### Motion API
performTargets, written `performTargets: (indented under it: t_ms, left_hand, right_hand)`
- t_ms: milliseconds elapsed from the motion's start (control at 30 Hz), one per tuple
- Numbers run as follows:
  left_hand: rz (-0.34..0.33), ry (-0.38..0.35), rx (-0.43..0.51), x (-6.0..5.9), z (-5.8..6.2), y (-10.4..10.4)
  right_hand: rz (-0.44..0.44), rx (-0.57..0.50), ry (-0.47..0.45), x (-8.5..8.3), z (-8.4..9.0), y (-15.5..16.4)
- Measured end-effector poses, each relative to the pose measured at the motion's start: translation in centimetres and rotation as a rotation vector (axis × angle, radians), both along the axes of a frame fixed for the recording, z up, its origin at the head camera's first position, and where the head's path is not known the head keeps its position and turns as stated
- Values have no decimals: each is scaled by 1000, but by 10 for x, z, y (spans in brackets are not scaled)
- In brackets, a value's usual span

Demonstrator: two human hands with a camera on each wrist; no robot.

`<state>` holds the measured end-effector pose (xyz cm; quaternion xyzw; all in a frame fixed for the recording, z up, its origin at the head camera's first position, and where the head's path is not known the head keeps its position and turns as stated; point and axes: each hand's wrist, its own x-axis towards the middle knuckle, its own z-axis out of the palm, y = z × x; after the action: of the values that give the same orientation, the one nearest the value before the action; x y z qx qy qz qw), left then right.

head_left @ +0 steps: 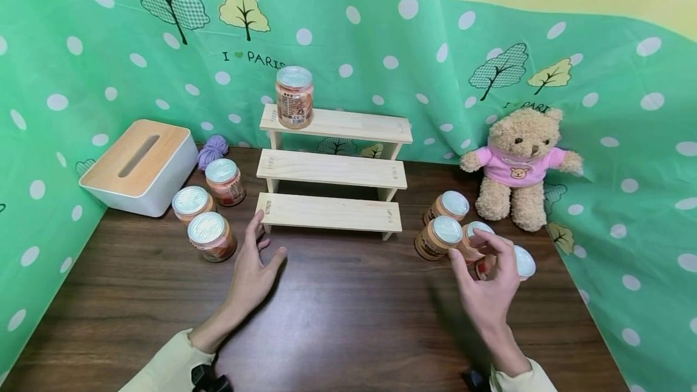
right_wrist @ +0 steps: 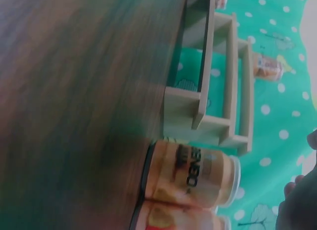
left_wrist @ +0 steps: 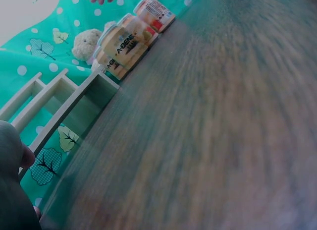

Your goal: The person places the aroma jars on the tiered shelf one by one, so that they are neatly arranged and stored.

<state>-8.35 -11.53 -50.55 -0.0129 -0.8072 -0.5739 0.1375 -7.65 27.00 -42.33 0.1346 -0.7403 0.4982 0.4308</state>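
Note:
A three-step wooden shelf (head_left: 332,212) stands on the table, with one silver-lidded jar (head_left: 294,101) at the left end of its top step. My left hand (head_left: 255,274) has relaxed fingers and a spread thumb, its fingertips right at the bottom step's left end. Three similar jars (head_left: 212,238) stand just left of that hand. On the right, my right hand (head_left: 490,283) hovers over a cluster of several jars (head_left: 434,239), thumb and fingers apart and bent, partly hiding two of them. Nothing shows in its grasp. Orange-labelled jars (right_wrist: 190,173) appear below this hand in the right wrist view.
A white tissue box (head_left: 163,180) with a wooden lid sits at the back left, beside a purple yarn ball (head_left: 213,150). At the back right, a teddy bear (head_left: 520,165) in a pink shirt leans against the green dotted cloth (head_left: 348,47).

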Motion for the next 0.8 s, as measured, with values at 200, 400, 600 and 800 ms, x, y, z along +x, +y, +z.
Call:
performTargets:
  t_ms: [200, 400, 600, 800]
  left_hand:
    - [-15, 19, 13, -1, -1, 0]
    - [-4, 48, 8, -2, -4, -1]
    - [-5, 43, -4, -3, -4, -1]
    - [-7, 18, 5, 0, 0, 0]
  right_hand:
    - [-107, 14, -15, 6, 4, 6]
    - [-182, 17, -21, 11, 7, 9]
    - [-223, 14, -48, 13, 8, 15]
    - [-306, 58, -110, 14, 8, 26]
